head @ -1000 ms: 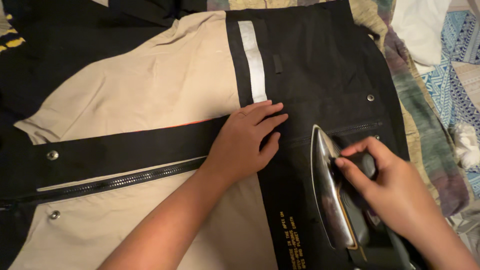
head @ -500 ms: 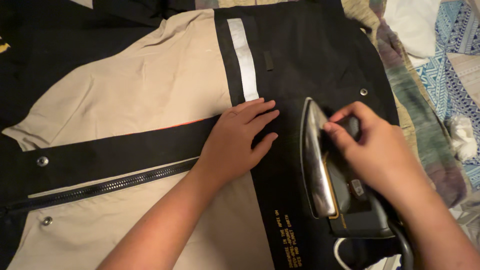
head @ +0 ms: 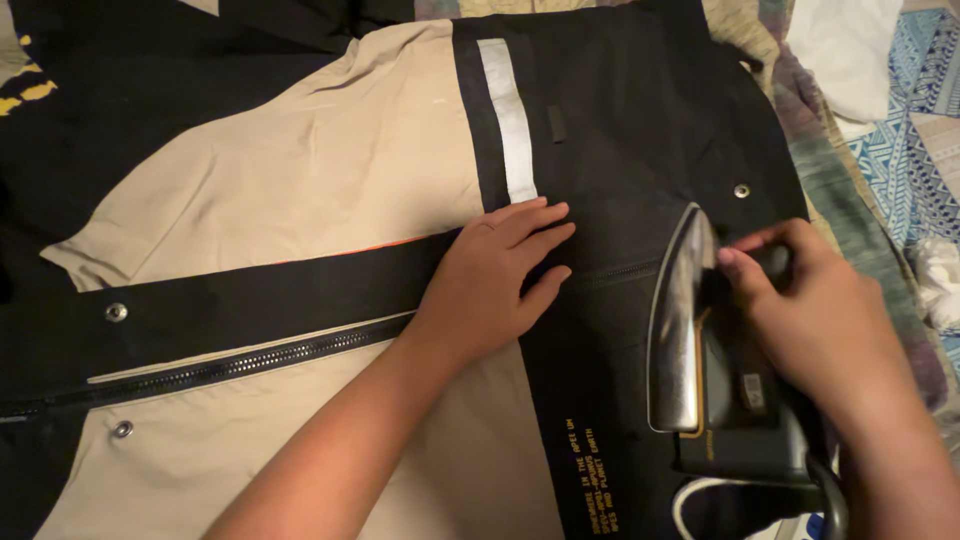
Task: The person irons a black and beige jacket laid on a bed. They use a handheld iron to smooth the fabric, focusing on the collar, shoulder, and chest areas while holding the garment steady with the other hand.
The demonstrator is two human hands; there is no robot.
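A black and beige jacket [head: 300, 180] lies spread flat, with a white reflective stripe [head: 508, 120], a black zipper [head: 230, 365] and metal snaps. My left hand [head: 495, 280] rests flat on the black panel at the jacket's middle, fingers apart, pressing the cloth down. My right hand [head: 820, 320] grips the handle of a black clothes iron [head: 700, 360] with a shiny metal soleplate, tilted on its edge over the black panel to the right of my left hand. Small yellow lettering [head: 590, 480] runs along the black panel near the bottom.
A patterned blanket [head: 860, 230] lies under the jacket at the right. A white cloth [head: 845, 50] sits at the top right and a crumpled white piece [head: 940, 280] at the right edge. The iron's cord [head: 700, 495] loops at the bottom right.
The iron, in my right hand, slid up the black panel and then shifted right and slightly down. My left hand stayed flat in the same spot on the jacket.
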